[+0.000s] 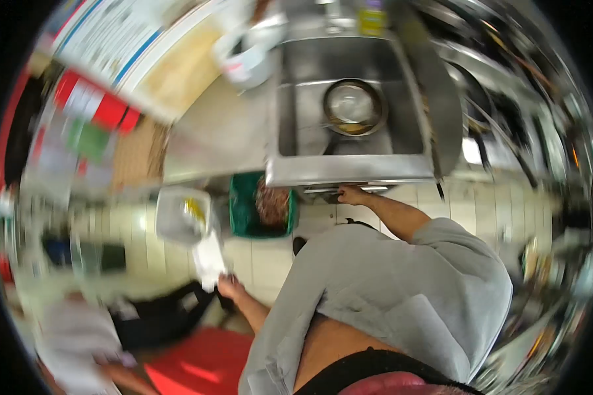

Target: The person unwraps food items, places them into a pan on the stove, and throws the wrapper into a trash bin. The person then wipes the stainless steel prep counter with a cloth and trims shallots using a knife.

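Observation:
My left hand (230,288) is low on the left, closed on the end of a flat white item (209,259). Motion blur hides whether that item is paper, cloth or plastic. Its far end reaches toward a pale bin (161,214) with something yellow inside. My right hand (354,195) is curled at a metal bar (375,188) just below the front edge of the steel sink (349,170). The fingers look wrapped at the bar, though their undersides are hidden. In the sink basin rests a round pan (326,99) with a dark handle and a clear, shiny content.
A green bin (237,227) with reddish-brown stuff stands on the tiled floor beside the pale bin. At lower left are another person (79,336) and a red surface (201,362). White tubs (247,66) sit left of the sink; pans and utensils (487,112) crowd the right.

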{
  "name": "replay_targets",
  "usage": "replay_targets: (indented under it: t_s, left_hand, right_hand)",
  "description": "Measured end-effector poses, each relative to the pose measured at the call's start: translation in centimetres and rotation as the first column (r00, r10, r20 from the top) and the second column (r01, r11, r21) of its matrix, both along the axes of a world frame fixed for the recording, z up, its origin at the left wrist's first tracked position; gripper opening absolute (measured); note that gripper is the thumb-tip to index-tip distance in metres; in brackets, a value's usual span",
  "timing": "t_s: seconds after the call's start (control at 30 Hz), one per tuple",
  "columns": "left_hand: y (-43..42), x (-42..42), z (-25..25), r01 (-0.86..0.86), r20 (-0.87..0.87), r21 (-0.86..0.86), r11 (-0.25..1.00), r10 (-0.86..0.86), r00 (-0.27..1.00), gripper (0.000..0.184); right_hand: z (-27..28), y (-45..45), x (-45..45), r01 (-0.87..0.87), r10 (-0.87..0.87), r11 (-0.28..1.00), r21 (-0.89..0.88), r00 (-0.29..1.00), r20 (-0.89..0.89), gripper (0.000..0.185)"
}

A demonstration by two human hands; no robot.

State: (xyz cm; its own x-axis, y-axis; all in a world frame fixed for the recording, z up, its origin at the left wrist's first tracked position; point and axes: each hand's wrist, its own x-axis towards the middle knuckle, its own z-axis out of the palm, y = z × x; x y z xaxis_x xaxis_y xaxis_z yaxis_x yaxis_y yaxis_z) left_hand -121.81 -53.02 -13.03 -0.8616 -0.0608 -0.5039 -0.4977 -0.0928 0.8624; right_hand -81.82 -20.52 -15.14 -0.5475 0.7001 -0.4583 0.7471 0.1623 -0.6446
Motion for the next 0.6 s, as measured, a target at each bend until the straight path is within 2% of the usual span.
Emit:
replay_targets:
  t_s: [0.03, 0.07, 0.1, 0.13, 0.17, 0.2, 0.23, 0.27, 0.3, 0.33, 0.37, 0.4, 0.43, 0.47, 0.5, 0.53, 0.57, 0.6]
  left_hand:
    - [0.2, -4.0, -1.7, -0.019, 0.046, 0.015, 1.000, 0.018, 0.999, 0.019]
    - [1.7, -7.1, -1.5, 0.089, 0.047, 0.028, 0.996, -0.090, 0.995, 0.019]
    - [3.0, -9.4, -0.8, 0.304, 0.001, -0.397, 0.866, -0.331, 0.944, 0.016]
    - [3.8, -11.7, -0.2, 0.375, 0.025, -0.747, 0.549, -0.541, 0.841, 0.014]
    - [3.7, -14.4, -0.1, 0.304, 0.122, -0.942, 0.139, -0.705, 0.699, 0.012]
    - [3.6, -17.0, 0.1, 0.052, 0.246, -0.962, -0.269, -0.762, 0.599, 0.011]
    - [4.1, -20.3, -0.8, -0.025, 0.225, -0.955, -0.295, -0.780, 0.584, 0.021]
    - [4.7, -24.1, -2.5, 0.100, 0.068, -0.995, -0.006, -0.776, 0.628, 0.035]
    - [5.0, -28.3, -4.7, 0.319, -0.212, -0.741, 0.591, -0.656, 0.724, 0.049]
    - [6.0, -31.3, -5.0, 0.401, -0.334, -0.421, 0.813, -0.550, 0.766, 0.063]
    - [7.8, -32.2, -4.6, 0.344, -0.265, -0.491, 0.800, -0.513, 0.816, 0.068]
    - [9.9, -32.1, -3.8, 0.282, -0.156, -0.632, 0.722, -0.475, 0.866, 0.074]
    - [11.5, -31.7, -3.4, 0.238, -0.084, -0.747, 0.621, -0.442, 0.893, 0.080]
    - [12.8, -30.9, -2.9, 0.205, -0.040, -0.838, 0.505, -0.432, 0.901, 0.086]
    - [13.9, -29.8, -2.7, 0.181, -0.009, -0.906, 0.382, -0.445, 0.896, 0.092]
    - [15.1, -29.5, -4.1, 0.115, 0.012, -0.977, 0.179, -0.495, 0.869, 0.095]
    - [16.1, -28.3, -6.4, -0.037, -0.091, -0.993, 0.109, -0.551, 0.829, 0.092]
    - [16.8, -27.1, -9.5, 0.136, 0.010, -0.980, 0.142, -0.652, 0.758, 0.079]
  right_hand:
    - [-1.2, -0.3, 1.8, 0.077, -0.078, 0.997, 0.031, 0.997, 0.019, 0.043]
    - [-4.2, -0.9, 4.2, 0.018, -0.044, 0.980, 0.199, 0.991, 0.129, 0.038]
    - [-6.3, -1.9, 6.8, -0.086, -0.007, 0.936, 0.340, 0.965, 0.264, 0.034]
    - [-5.2, -3.8, 8.4, 0.192, -0.268, 0.936, 0.294, 0.932, 0.246, 0.028]
    - [-4.1, -5.7, 9.5, 0.446, -0.499, 0.861, 0.245, 0.835, 0.233, 0.025]
    - [-4.2, -7.9, 11.0, 0.659, -0.678, 0.735, 0.162, 0.704, 0.213, 0.023]
    - [-4.8, -10.1, 12.3, 0.676, -0.695, 0.719, 0.165, 0.691, 0.199, 0.021]
    - [-3.0, -12.3, 12.0, 0.759, -0.750, 0.647, 0.079, 0.613, 0.250, 0.021]
    - [-1.3, -14.6, 11.7, 0.829, -0.788, 0.560, -0.005, 0.534, 0.307, 0.022]
    - [-1.7, -16.6, 11.8, 0.797, -0.743, 0.604, -0.028, 0.575, 0.342, 0.026]
    - [-2.5, -18.8, 11.3, 0.861, -0.805, 0.505, -0.059, 0.494, 0.330, 0.029]
    - [-1.8, -20.8, 10.2, 0.895, -0.831, 0.427, -0.126, 0.444, 0.334, 0.032]
    - [-2.7, -22.6, 9.6, 0.874, -0.808, 0.472, -0.114, 0.481, 0.341, 0.034]
    - [-1.4, -23.9, 8.1, 0.894, -0.823, 0.401, -0.200, 0.448, 0.350, 0.037]
    - [-0.4, -25.3, 6.6, 0.888, -0.821, 0.412, -0.203, 0.458, 0.339, 0.038]
    - [0.6, -26.2, 5.2, 0.881, -0.818, 0.425, -0.208, 0.472, 0.328, 0.039]
    - [0.9, -26.8, 4.2, 0.862, -0.803, 0.455, -0.224, 0.505, 0.317, 0.040]
    - [1.0, -27.3, 3.5, 0.841, -0.786, 0.485, -0.240, 0.540, 0.303, 0.042]
